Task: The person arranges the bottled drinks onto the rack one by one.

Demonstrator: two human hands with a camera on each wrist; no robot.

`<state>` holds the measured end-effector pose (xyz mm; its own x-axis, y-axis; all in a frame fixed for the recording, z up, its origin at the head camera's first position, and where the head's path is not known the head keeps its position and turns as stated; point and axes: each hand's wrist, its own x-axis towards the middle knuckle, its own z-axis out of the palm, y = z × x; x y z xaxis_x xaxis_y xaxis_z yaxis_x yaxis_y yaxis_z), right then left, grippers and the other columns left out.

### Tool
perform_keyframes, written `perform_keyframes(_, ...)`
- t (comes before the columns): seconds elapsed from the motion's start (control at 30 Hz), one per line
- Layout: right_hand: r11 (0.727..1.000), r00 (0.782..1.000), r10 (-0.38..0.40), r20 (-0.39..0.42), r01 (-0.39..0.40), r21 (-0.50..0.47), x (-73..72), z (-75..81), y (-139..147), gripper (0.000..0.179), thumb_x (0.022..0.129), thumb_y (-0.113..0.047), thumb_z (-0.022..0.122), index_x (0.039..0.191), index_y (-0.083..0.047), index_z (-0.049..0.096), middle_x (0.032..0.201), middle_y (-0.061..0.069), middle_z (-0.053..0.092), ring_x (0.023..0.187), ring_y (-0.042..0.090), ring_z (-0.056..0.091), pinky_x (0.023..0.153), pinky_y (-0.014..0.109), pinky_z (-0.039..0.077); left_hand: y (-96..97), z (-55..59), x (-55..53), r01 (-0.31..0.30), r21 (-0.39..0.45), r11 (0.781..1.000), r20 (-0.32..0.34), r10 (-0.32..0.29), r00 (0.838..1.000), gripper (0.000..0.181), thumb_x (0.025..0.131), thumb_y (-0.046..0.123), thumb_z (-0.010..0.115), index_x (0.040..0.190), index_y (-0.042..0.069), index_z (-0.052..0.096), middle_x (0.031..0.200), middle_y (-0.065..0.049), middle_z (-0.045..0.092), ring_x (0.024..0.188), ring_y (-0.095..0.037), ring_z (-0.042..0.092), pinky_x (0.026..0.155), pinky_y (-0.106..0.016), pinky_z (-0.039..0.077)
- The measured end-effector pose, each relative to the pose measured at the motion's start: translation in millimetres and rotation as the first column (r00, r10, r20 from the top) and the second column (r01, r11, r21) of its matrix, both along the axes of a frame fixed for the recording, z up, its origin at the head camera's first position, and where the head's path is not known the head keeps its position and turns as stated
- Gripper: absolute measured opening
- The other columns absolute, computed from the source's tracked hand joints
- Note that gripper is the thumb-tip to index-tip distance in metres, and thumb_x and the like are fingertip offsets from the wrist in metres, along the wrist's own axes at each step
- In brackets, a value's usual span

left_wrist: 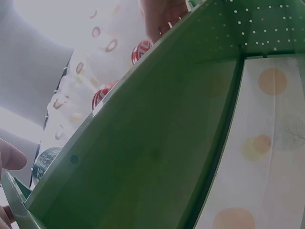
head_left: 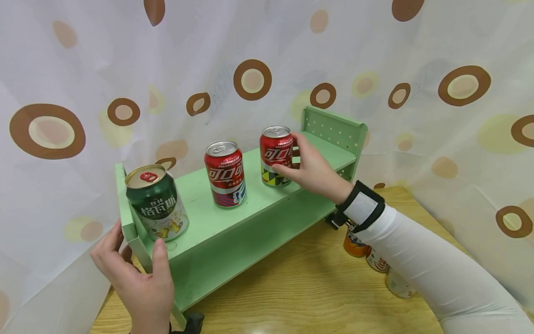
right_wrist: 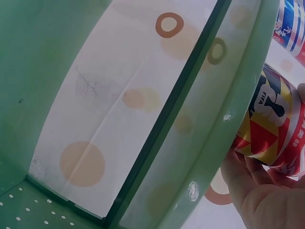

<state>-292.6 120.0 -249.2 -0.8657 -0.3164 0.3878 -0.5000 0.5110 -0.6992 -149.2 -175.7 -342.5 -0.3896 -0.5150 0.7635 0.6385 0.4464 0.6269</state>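
My right hand (head_left: 319, 169) grips a red Coca-Cola can (head_left: 276, 155) with a yellow-and-black checked lower part, thumb in front and fingers round its far side. The can is upright on the top board of a light green two-tier shelf (head_left: 254, 208). A second red can (head_left: 225, 174) stands at the middle of that board. At the left end stands a dark green and white can (head_left: 157, 202) with a gold top. My left hand (head_left: 139, 278) is at the shelf's left end panel, fingers outside it, thumb raised near the green can's base; whether the thumb touches is unclear.
Under my right forearm, several cans, one of them an orange can (head_left: 355, 245), stand on the wooden table (head_left: 267, 297), partly hidden. Behind the shelf hangs a white sheet (head_left: 208, 41) with brown circles. The shelf's right end panel (head_left: 333, 130) is perforated.
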Motion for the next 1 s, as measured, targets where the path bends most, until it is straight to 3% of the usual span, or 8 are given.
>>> perform_keyframes(1.0, 1.000, 1.000, 0.009, 0.019, -0.009, 0.005, 1.9, -1.0, -9.3, 0.077, 0.095, -0.019, 0.073, 0.155, -0.005, 0.027, 0.148, 0.015, 0.048, 0.130, 0.035, 0.057, 0.100, 0.048, 0.057, -0.1, -0.9, -2.1, -0.001, 0.010, 1.000, -0.027, 0.001, 1.000, 0.064, 0.082, -0.001, 0.062, 0.144, -0.002, 0.046, 0.137, 0.003, 0.039, 0.130, -0.019, 0.043, 0.096, -0.023, 0.043)
